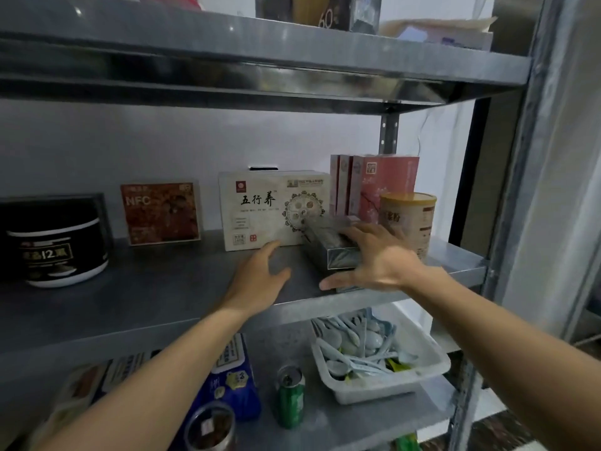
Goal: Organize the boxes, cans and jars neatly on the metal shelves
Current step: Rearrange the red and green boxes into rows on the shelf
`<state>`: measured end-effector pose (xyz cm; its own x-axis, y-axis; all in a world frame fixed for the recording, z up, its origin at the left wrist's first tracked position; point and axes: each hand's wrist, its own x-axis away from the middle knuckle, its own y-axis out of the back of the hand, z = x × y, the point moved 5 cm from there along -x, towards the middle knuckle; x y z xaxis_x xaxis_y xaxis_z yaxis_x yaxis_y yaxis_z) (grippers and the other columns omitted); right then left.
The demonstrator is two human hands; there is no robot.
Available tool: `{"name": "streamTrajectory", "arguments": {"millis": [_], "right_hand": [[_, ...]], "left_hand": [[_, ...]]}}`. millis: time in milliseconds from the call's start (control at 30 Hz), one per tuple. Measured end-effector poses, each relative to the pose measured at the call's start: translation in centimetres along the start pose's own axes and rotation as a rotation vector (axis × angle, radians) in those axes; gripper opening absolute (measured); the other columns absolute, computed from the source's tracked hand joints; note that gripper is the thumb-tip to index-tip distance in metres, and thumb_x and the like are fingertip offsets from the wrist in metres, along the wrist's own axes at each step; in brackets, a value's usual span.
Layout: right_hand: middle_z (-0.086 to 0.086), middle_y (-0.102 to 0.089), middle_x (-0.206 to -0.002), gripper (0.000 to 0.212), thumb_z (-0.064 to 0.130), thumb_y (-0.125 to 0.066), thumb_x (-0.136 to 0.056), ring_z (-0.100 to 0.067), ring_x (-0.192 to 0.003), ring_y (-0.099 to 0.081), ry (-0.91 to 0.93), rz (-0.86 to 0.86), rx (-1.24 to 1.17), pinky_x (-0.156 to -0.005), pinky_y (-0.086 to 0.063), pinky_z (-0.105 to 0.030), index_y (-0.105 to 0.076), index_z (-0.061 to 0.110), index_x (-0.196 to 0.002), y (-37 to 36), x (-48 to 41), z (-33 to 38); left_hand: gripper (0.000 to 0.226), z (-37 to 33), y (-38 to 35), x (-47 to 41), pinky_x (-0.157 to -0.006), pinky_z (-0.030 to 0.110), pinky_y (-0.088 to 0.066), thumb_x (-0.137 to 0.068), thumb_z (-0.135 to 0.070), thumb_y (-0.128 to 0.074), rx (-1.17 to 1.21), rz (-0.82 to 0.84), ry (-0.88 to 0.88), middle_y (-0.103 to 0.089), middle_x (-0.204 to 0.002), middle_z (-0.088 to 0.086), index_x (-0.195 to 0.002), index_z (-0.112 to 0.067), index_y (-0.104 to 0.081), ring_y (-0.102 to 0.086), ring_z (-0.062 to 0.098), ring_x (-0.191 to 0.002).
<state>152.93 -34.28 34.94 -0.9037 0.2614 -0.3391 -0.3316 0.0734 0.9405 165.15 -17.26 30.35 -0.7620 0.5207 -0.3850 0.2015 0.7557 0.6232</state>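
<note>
Metal shelves point(162, 288) stand against a pale wall. On the middle tier a person's right hand point(380, 258) lies flat, fingers spread, on a grey box point(328, 245) that sits askew at the near right. Behind it are a white box point(260, 209), pink boxes point(377, 183) and a gold-lidded can point(413, 216). The left hand point(260, 281) hovers open just left of the grey box, holding nothing. The step in hand appears to be squaring the grey box into the row. The next move likely calls for turning it parallel to the shelf edge and sliding it back without knocking the can. Farther left stand an orange box point(161, 213) and a black box point(55, 239). On the tier below are a green can point(290, 398), a jar point(211, 428) and a tray point(374, 390) of spoons. Much of the grey box is hidden under the hand, its print is blurred, and the top tier's goods are cut off.
</note>
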Motion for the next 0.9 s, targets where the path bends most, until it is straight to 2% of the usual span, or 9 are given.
{"name": "streamTrajectory", "arguments": {"millis": [133, 367, 433, 500, 600, 667, 733, 800, 900], "right_hand": [[0.001, -0.030, -0.157, 0.108, 0.087, -0.056, -0.062, -0.023, -0.142, -0.030, 0.042, -0.029, -0.006, -0.116, -0.023, -0.049, -0.026, 0.032, -0.151, -0.8, 0.3, -1.0], [0.002, -0.040, -0.152, 0.089, 0.079, -0.052, -0.074, -0.022, -0.135, -0.040, 0.049, -0.112, -0.121, -0.109, -0.035, -0.049, -0.039, 0.029, -0.146, -0.3, 0.8, -1.1], [0.000, -0.047, -0.146, 0.089, 0.083, -0.045, -0.073, -0.022, -0.129, -0.048, 0.043, -0.171, -0.171, -0.104, -0.041, -0.050, -0.043, 0.028, -0.144, -0.4, 1.1, -0.9], [-0.002, -0.057, -0.136, 0.087, 0.083, -0.042, -0.074, -0.022, -0.113, -0.059, -0.013, -0.240, -0.281, -0.096, -0.050, -0.048, -0.045, 0.027, -0.140, -0.1, 1.4, -0.7], [-0.006, -0.065, -0.115, 0.068, 0.066, -0.048, -0.086, -0.020, -0.088, -0.063, -0.094, -0.346, -0.438, -0.080, -0.058, -0.038, -0.047, 0.019, -0.135, 0.5, 1.8, -0.7], [-0.008, -0.066, -0.106, 0.057, 0.054, -0.050, -0.093, -0.018, -0.080, -0.059, -0.131, -0.464, -0.485, -0.073, -0.055, -0.033, -0.047, 0.012, -0.131, 0.9, 2.3, -0.9], [-0.008, -0.065, -0.101, 0.049, 0.044, -0.054, -0.095, -0.021, -0.081, -0.059, -0.161, -0.537, -0.520, -0.070, -0.052, -0.034, -0.046, 0.010, -0.129, 1.1, 2.5, -1.6], [-0.007, -0.063, -0.099, 0.042, 0.032, -0.061, -0.092, -0.024, -0.084, -0.061, -0.176, -0.555, -0.588, -0.072, -0.055, -0.038, -0.046, 0.010, -0.125, 1.2, 2.6, -2.3], [-0.002, -0.061, -0.101, 0.046, 0.017, -0.069, -0.086, -0.023, -0.091, -0.061, -0.192, -0.557, -0.689, -0.080, -0.056, -0.036, -0.048, 0.012, -0.127, 1.6, 2.8, -3.2]], "left_hand": [[0.060, -0.8, -0.7, 0.6, -0.104, 0.029, -0.032, -0.092, -0.029, -0.062, -0.038, 0.021, -0.050, -0.043, -0.148, -0.003, -0.146, -0.030, -0.037, -0.039, 0.016, -0.136], [0.060, -0.6, -0.2, 0.3, -0.109, 0.036, -0.035, -0.090, -0.034, -0.063, -0.041, 0.027, -0.095, -0.044, -0.147, -0.005, -0.144, -0.031, -0.039, -0.040, 0.016, -0.136], [0.059, -0.5, -0.1, 0.3, -0.109, 0.037, -0.036, -0.090, -0.034, -0.063, -0.042, 0.019, -0.107, -0.046, -0.145, -0.005, -0.143, -0.030, -0.040, -0.041, 0.016, -0.135], [0.058, -0.6, 0.0, 0.4, -0.108, 0.037, -0.037, -0.090, -0.034, -0.063, -0.041, 0.018, -0.117, -0.047, -0.144, -0.005, -0.143, -0.029, -0.040, -0.043, 0.016, -0.133], [0.057, -0.9, -0.2, 0.4, -0.107, 0.034, -0.037, -0.090, -0.034, -0.063, -0.031, 0.030, -0.150, -0.048, -0.143, -0.004, -0.143, -0.027, -0.041, -0.043, 0.015, -0.132], [0.055, -1.6, -0.4, 0.5, -0.104, 0.029, -0.035, -0.090, -0.034, -0.064, -0.010, 0.048, -0.192, -0.048, -0.142, -0.005, -0.140, -0.026, -0.043, -0.043, 0.013, -0.132], [0.056, -2.4, -0.7, 0.6, -0.103, 0.026, -0.032, -0.089, -0.036, -0.065, 0.013, 0.074, -0.234, -0.047, -0.143, -0.008, -0.140, -0.028, -0.043, -0.041, 0.011, -0.133], [0.061, -3.3, -1.3, 0.7, -0.109, 0.031, -0.029, -0.088, -0.042, -0.065, -0.006, 0.110, -0.274, -0.041, -0.147, -0.010, -0.143, -0.033, -0.039, -0.034, 0.011, -0.137], [0.067, -4.8, -2.4, 0.7, -0.117, 0.037, -0.017, -0.087, -0.046, -0.065, -0.056, 0.189, -0.355, -0.028, -0.155, -0.010, -0.146, -0.037, -0.034, -0.018, 0.010, -0.144]]}}
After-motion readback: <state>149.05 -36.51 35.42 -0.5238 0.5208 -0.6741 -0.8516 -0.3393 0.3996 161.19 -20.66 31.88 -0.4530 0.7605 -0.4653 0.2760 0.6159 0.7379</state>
